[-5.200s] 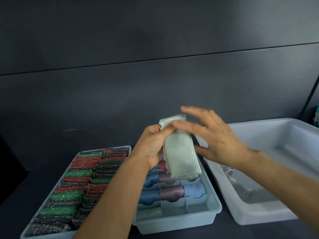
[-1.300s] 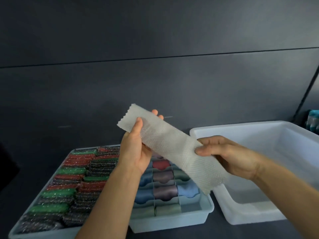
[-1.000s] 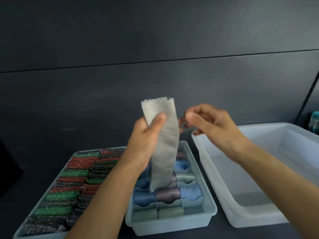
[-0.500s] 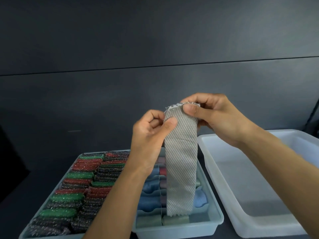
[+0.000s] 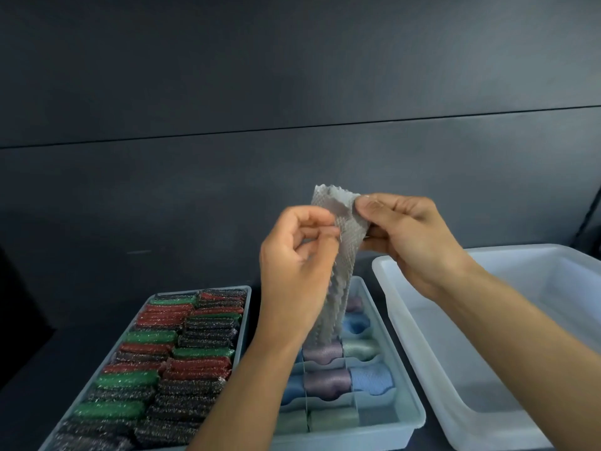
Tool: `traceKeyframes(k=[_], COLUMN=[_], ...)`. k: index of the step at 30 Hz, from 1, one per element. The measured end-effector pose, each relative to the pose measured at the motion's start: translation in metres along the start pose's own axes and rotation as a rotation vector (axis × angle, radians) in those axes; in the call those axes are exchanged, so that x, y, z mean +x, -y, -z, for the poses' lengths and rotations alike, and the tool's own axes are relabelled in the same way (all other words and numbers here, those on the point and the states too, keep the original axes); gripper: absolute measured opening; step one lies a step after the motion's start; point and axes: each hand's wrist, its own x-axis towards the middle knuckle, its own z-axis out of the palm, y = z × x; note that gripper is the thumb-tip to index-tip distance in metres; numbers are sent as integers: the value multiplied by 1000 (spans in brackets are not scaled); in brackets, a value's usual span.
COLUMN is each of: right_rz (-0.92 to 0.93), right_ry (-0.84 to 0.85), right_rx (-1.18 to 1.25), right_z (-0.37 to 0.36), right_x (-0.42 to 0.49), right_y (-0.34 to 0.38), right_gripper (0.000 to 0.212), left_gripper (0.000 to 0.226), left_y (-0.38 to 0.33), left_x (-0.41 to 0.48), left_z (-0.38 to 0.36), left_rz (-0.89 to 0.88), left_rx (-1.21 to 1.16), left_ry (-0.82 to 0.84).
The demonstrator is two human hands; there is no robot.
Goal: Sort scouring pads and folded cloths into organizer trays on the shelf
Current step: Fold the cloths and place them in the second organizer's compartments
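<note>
Grey waffle-textured cloth (image 5: 349, 236) is being pinched at its upper right corner by the right hand (image 5: 413, 236), with the thumb pressed on the front face and the fingers curled behind. The cloth's left edge is being nipped between thumb and forefinger of the left hand (image 5: 296, 265), the other fingers tucked in. The cloth is being held up in the air as a narrow hanging strip, scalloped end uppermost. Its lower end is being dangled over the divided tray (image 5: 357, 436) and is partly hidden behind the left wrist. That tray's compartments are being occupied by rolled cloths (image 5: 328, 382) in blue, mauve and pale green. Just beside it on the left, scouring pads (image 5: 198, 364) in red, green and dark glitter are being kept in packed rows in a second tray (image 5: 247, 307). On the right, a white tub (image 5: 422, 336) is being kept on the same dark shelf (image 5: 39, 362).
</note>
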Motion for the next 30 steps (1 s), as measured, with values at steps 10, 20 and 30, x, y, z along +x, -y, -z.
traceKeyframes(k=[10,20,30], right_rz=[32,81,85], right_ry=[24,-4,-59], right_rx=[-54,-145,-267], right_z=[-3,-7,-8], right_x=[-4,-3,3], right_y=[4,3,8], right_gripper=[29,29,29], left_gripper=[4,14,7], left_y=[1,-4,-16], left_x=[12,12,24], left_z=[1,3,15], left_rz=[-54,10,178], left_rx=[256,308,11], left_ry=[-81,7,91])
